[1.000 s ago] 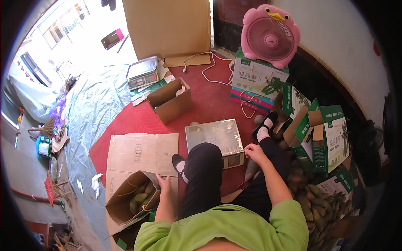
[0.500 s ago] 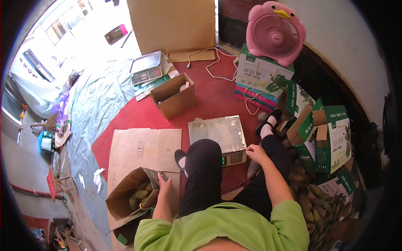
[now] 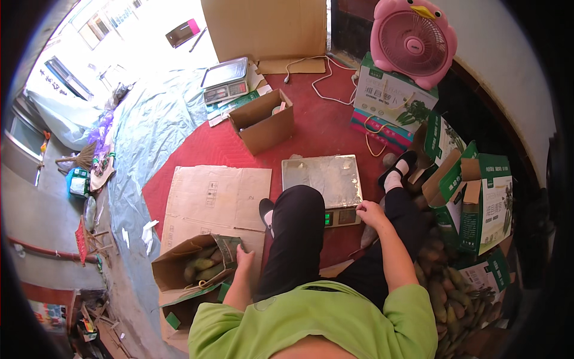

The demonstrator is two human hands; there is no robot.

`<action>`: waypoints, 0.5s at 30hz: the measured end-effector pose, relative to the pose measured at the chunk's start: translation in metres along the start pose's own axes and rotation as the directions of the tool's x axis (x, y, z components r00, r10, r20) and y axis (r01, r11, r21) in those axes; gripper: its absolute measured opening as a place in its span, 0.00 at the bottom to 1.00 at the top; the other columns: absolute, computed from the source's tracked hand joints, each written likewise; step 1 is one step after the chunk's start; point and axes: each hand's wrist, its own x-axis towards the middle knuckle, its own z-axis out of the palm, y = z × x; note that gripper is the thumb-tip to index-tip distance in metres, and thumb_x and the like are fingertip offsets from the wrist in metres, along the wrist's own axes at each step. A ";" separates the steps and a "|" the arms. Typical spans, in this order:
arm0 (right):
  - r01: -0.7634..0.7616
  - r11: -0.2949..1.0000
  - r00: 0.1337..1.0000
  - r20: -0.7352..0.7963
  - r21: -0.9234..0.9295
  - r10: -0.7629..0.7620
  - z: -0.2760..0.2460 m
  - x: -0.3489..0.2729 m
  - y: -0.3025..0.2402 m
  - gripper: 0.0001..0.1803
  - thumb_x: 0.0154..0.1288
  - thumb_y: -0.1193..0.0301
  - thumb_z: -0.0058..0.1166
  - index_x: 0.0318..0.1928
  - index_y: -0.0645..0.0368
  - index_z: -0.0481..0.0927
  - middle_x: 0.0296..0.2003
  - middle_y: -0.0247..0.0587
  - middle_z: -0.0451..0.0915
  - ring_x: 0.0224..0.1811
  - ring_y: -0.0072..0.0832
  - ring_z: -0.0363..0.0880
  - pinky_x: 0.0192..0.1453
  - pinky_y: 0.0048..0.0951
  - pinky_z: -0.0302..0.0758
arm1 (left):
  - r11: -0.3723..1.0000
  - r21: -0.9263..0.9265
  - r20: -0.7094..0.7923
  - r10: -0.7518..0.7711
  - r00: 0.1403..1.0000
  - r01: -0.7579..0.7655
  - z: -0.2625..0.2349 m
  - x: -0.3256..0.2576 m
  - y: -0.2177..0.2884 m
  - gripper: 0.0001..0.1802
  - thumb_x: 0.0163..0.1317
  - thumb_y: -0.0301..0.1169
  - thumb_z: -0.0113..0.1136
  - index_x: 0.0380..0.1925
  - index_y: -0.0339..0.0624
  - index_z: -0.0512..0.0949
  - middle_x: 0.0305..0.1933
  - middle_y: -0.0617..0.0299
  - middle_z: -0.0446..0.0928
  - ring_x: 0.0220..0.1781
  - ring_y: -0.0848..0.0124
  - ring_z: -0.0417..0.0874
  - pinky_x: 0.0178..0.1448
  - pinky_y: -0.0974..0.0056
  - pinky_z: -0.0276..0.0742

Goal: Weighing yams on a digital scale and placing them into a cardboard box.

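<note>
Box (image 3: 172, 267) of brown cardboard sits by your left knee (image 3: 299, 206), its open top facing up, its long side slanting up to the right. Rounded green vegetables (image 3: 204, 263) lie inside. Your left hand (image 3: 244, 258) is at its right edge; I can't tell if it pinches. Your right hand's (image 3: 371, 213) fingers curl together by the flat, shiny scale (image 3: 335, 176).

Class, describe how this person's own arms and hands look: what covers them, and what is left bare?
Loose, short lime-green sleeves end near the elbows. The forearms below are bare. The left hand and right hand are gloveless; no watch or bracelet shows.
</note>
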 end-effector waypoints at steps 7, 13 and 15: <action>-0.021 0.998 0.999 0.026 -0.051 0.023 0.001 0.000 -0.006 0.10 0.52 0.66 0.56 0.34 0.57 0.81 0.34 0.48 0.82 0.40 0.44 0.80 0.45 0.40 0.75 | 0.960 -0.281 0.259 0.092 0.961 -0.016 -0.020 0.005 0.065 0.21 0.62 0.36 0.59 0.55 0.44 0.73 0.39 0.65 0.78 0.38 0.74 0.77 0.33 0.68 0.72; -0.054 0.998 0.998 0.036 -0.038 0.056 0.003 0.000 0.001 0.10 0.53 0.65 0.56 0.35 0.54 0.81 0.37 0.47 0.82 0.43 0.43 0.80 0.47 0.41 0.75 | 0.775 -0.471 0.117 0.527 0.842 -0.421 -0.061 -0.060 0.260 0.17 0.65 0.34 0.55 0.51 0.38 0.75 0.45 0.61 0.79 0.46 0.72 0.80 0.46 0.68 0.74; -0.027 0.998 1.000 0.007 -0.049 0.027 0.005 0.000 0.000 0.10 0.53 0.66 0.56 0.36 0.56 0.81 0.34 0.46 0.82 0.39 0.41 0.81 0.45 0.38 0.76 | 0.660 -0.459 0.055 0.689 0.722 -0.595 -0.066 -0.087 0.313 0.14 0.65 0.31 0.55 0.48 0.37 0.77 0.43 0.61 0.80 0.44 0.72 0.80 0.44 0.70 0.74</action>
